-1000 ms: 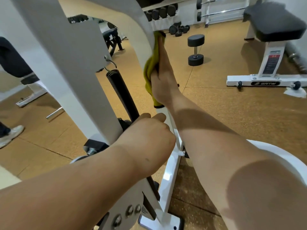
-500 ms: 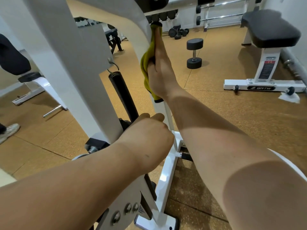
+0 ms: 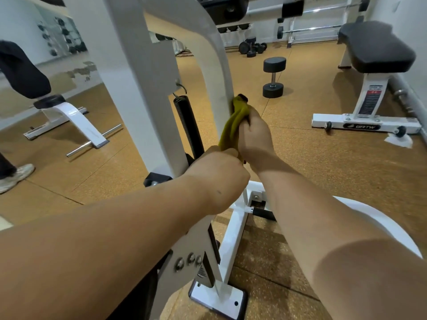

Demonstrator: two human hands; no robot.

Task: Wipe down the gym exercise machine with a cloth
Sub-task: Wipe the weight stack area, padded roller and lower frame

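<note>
A white steel exercise machine point(image 3: 129, 72) fills the middle of the view, with a curved upright bar point(image 3: 215, 54) and a black coil spring point(image 3: 188, 125). My right hand point(image 3: 255, 137) grips a bunched yellow-green cloth point(image 3: 233, 125) and holds it against the lower part of the curved bar. My left hand point(image 3: 219, 181) is curled around the machine's frame just below the cloth. Its fingers are hidden behind the back of the hand.
A black dumbbell point(image 3: 273, 77) stands on the cork-coloured floor beyond the bar. A white bench with a black pad point(image 3: 379, 49) is at the right, another bench point(image 3: 69, 118) at the left. A person's shoe point(image 3: 16, 176) shows at the left edge. More dumbbells point(image 3: 251, 47) lie at the back.
My right hand has slid the cloth down the curved bar, from near its top to just above my left hand, and its fingers have curled round the cloth. My left hand has stayed put.
</note>
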